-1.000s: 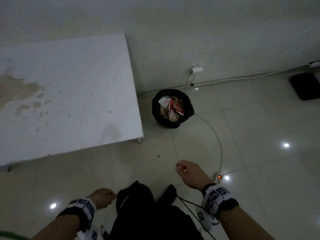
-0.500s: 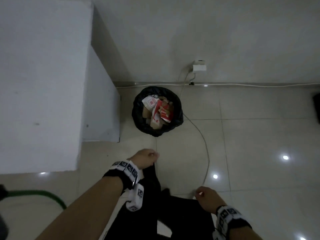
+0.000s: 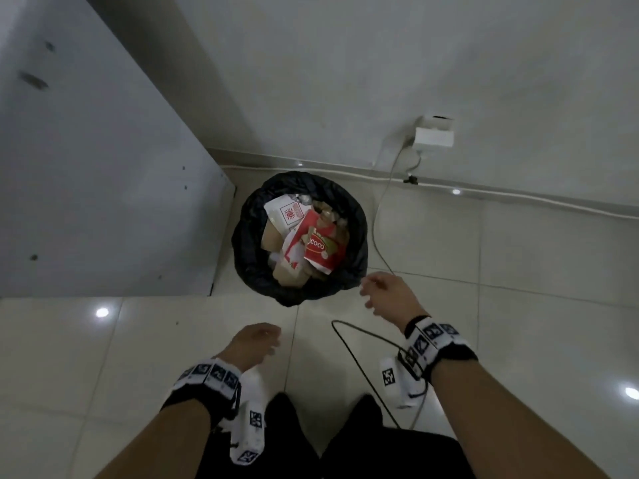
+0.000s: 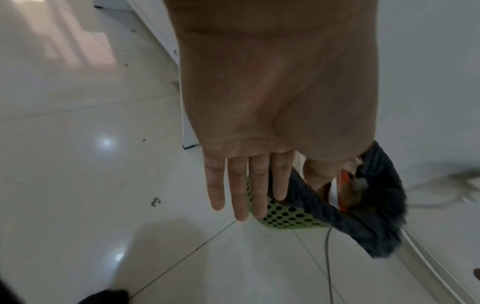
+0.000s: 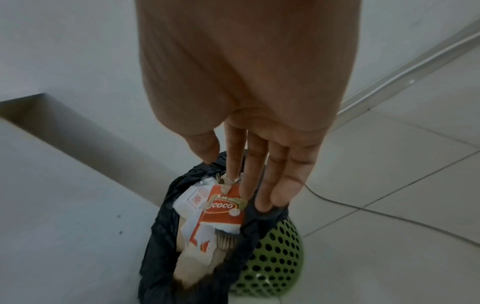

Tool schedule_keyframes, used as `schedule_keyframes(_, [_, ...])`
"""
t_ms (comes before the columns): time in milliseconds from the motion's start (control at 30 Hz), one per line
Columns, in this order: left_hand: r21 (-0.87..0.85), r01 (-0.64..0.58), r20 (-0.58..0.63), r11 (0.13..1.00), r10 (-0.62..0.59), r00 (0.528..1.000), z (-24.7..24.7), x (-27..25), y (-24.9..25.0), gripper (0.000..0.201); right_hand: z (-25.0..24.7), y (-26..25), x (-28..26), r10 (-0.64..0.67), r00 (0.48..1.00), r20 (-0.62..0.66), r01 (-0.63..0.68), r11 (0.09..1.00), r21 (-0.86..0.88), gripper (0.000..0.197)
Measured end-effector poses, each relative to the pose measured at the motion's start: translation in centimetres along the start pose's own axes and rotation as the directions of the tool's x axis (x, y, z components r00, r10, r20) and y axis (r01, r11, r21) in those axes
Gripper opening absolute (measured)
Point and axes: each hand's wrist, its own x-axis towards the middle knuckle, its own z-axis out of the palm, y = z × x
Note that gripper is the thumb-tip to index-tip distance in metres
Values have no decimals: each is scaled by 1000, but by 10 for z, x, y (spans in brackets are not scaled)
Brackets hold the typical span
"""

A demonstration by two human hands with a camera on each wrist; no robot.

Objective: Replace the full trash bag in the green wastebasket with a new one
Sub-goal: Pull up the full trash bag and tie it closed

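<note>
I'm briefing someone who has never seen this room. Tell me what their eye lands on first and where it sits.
First, the black trash bag stuffed with a red-and-white carton, lining the green wastebasket on the floor by the wall, at the corner of the white table. Next, both bare hands, open and empty: the right hand beside the bag's rim, the left hand lower.

Glossy pale floor tiles (image 3: 518, 257) mirror small round ceiling lights. A plain white wall (image 3: 345, 70) meets them at a skirting line. A white surface (image 3: 86, 167) fills the left. A white plug box (image 3: 434, 137) sits low on the wall, its grey cable (image 3: 375, 219) trailing across the floor.
</note>
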Motion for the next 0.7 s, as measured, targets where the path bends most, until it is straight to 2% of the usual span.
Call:
schedule_keyframes(67, [-31,-27,-174,999,21,984,-5,38,3,16,15,12,48,14,991,-134,-2,996,87,45])
schedule_keyframes(133, [-2,-51,-375,999,47,926,-17,75,9,31,31,20,82,70,967,-246,-16,976,216,52])
schedule_keyframes(200, [-174,-169,-493,970,63,868,-28,99,21,40,53,30,112,148,963,-225,-50,920,389,66])
schedule_keyframes(233, [-288,-223,-501,931,52,864,-30,106,30,40,65,37,126,169,972,-164,-73,878,474,79])
schedule_keyframes(300, [-502,-260,-412,825,37,911,-30,121,37,34,88,56,160,149,983,-105,-55,791,610,101])
schedule_keyframes(367, [-617,-272,-303,739,96,948,-27,127,39,28,100,59,165,101,983,-151,26,745,667,96])
schedule_keyframes(400, [-640,-264,-275,721,106,956,-29,132,36,31,100,52,156,102,981,-167,45,712,701,87])
schedule_keyframes(467, [-707,-243,-241,664,97,966,-23,137,39,50,101,38,142,117,980,-159,65,571,818,73])
schedule_keyframes(533, [-742,-265,-315,616,28,949,-22,136,42,57,103,40,139,78,993,-85,47,392,919,67])
schedule_keyframes(567, [-738,-282,-347,613,14,938,-25,136,41,53,105,42,137,50,998,-43,25,313,950,63])
schedule_keyframes(633, [-723,-215,-246,656,47,968,-31,133,34,49,112,49,127,45,999,22,-30,185,982,56])
schedule_keyframes(700, [-690,-139,-177,710,21,984,-40,124,24,59,119,57,115,84,995,52,-62,128,990,49])
